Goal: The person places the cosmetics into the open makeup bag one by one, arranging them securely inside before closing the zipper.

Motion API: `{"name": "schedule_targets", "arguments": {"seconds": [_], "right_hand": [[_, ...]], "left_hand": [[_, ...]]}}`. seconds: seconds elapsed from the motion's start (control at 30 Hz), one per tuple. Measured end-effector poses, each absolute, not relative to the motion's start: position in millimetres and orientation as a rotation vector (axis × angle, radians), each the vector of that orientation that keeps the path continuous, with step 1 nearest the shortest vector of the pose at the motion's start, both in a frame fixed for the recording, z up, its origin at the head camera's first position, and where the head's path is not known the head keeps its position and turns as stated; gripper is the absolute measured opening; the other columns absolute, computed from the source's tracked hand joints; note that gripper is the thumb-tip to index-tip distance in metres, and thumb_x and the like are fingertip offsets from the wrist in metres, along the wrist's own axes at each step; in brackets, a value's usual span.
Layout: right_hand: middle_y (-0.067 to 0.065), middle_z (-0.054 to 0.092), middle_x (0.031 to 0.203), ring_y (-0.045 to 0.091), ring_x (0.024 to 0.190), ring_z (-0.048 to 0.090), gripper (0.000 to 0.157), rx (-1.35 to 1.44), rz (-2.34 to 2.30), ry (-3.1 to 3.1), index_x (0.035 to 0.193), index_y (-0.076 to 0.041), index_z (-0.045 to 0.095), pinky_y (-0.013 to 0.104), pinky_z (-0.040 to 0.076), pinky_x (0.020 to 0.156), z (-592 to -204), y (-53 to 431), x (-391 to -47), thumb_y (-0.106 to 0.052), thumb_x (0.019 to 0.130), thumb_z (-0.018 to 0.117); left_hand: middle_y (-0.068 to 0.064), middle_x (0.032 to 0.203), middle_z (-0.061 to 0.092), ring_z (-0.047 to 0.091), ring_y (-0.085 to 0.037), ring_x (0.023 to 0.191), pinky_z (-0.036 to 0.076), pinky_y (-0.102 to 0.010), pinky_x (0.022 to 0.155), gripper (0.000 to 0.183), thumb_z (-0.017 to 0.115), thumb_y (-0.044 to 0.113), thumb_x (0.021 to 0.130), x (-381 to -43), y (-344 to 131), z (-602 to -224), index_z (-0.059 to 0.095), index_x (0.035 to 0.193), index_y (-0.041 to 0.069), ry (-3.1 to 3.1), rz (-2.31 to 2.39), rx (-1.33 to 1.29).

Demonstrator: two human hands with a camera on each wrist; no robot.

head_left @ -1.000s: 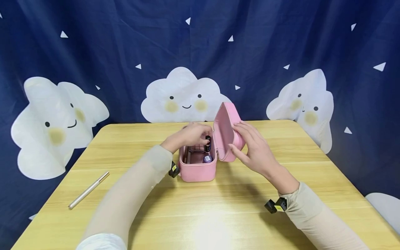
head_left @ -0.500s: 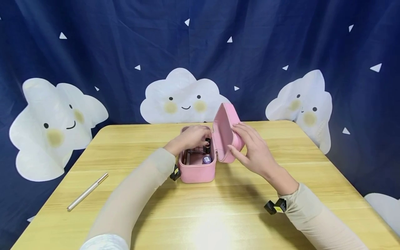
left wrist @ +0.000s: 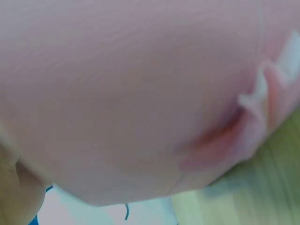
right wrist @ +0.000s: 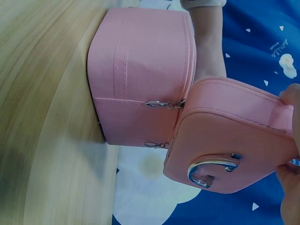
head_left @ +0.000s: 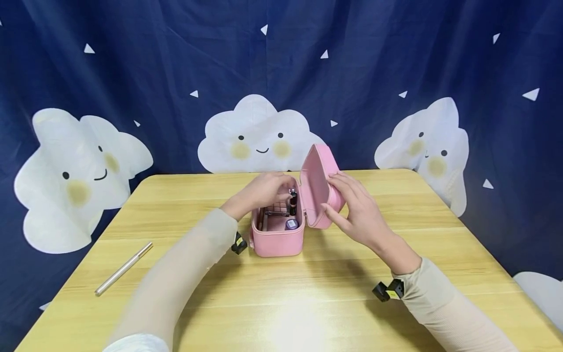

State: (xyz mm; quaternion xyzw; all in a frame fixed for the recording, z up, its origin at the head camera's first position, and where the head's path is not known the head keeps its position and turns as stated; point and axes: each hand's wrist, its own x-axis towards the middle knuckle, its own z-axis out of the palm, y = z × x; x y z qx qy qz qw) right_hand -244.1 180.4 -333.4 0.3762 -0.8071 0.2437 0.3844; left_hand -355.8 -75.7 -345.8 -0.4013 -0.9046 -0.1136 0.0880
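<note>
A pink cosmetic case (head_left: 278, 243) stands upright on the table, its lid (head_left: 333, 195) raised to the right. My right hand (head_left: 362, 212) grips the lid, thumb at the near edge and fingers over the outer side; the right wrist view shows both against the pink lid (right wrist: 225, 145). Over the case's far left rim arches my left hand (head_left: 261, 190). Its thumb and bent fingers are right at the top of a dark tube (head_left: 292, 203) with a silvery top; I cannot tell whether they pinch it. The case wall (left wrist: 117, 103) fills the left wrist view.
Inside the case are a small purple-rimmed jar (head_left: 292, 224), a gridded palette (head_left: 278, 209) and slim sticks along the left wall. A silver pen-like stick (head_left: 124, 269) lies on the table (head_left: 246, 313) at the left. A dark blue curtain (head_left: 352, 83) hangs behind.
My left hand dips slightly into the case, then rises and shifts left, exposing more of the tube's silvery top. My right hand and the lid stay where they were.
</note>
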Motion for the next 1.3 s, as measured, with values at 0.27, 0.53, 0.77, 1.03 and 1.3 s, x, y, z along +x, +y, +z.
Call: {"name": "schedule_targets", "arguments": {"seconds": [0.27,0.53,0.77,1.03,1.3], "right_hand": [[0.018,0.056,0.133,0.038,0.128,0.047,0.054,0.957,0.634,-2.053,0.132,0.002,0.055,0.05,0.036,0.108,-333,181,-243,-0.037,0.095,0.058],[0.018,0.056,0.132,0.038,0.128,0.047,0.058,0.946,0.62,-2.059,0.131,0.002,0.055,0.047,0.035,0.109,-333,181,-244,-0.045,0.098,0.051],[0.017,0.056,0.132,0.037,0.128,0.048,0.058,0.941,0.627,-2.062,0.131,0.002,0.055,0.046,0.034,0.111,-334,181,-244,-0.046,0.098,0.051],[0.017,0.056,0.132,0.036,0.128,0.048,0.059,0.94,0.626,-2.07,0.131,0.002,0.055,0.044,0.034,0.111,-333,181,-244,-0.047,0.098,0.05],[0.018,0.056,0.133,0.037,0.128,0.047,0.058,0.951,0.627,-2.055,0.133,0.003,0.054,0.044,0.033,0.111,-335,180,-244,-0.044,0.098,0.052]], "left_hand": [[-0.007,0.121,0.065,0.056,-0.025,0.115,0.042,-0.043,0.104,0.043,0.065,0.037,0.093,-343,-108,-336,0.063,0.125,0.007,-2.712,-0.309,-1.156],[-0.009,0.112,0.066,0.06,-0.027,0.108,0.046,-0.044,0.098,0.04,0.065,0.034,0.092,-327,-148,-335,0.065,0.119,0.004,-2.673,-0.354,-1.127],[-0.005,0.117,0.065,0.058,-0.027,0.115,0.043,-0.047,0.1,0.031,0.063,0.029,0.092,-310,-179,-334,0.066,0.117,0.011,-2.667,-0.374,-1.085],[-0.008,0.117,0.065,0.058,-0.03,0.113,0.044,-0.051,0.097,0.03,0.065,0.023,0.091,-285,-219,-334,0.065,0.118,0.009,-2.696,-0.385,-0.985],[-0.01,0.115,0.065,0.056,-0.032,0.111,0.042,-0.053,0.097,0.033,0.064,0.021,0.092,-262,-261,-346,0.063,0.122,0.007,-2.752,-0.384,-0.885]]}}
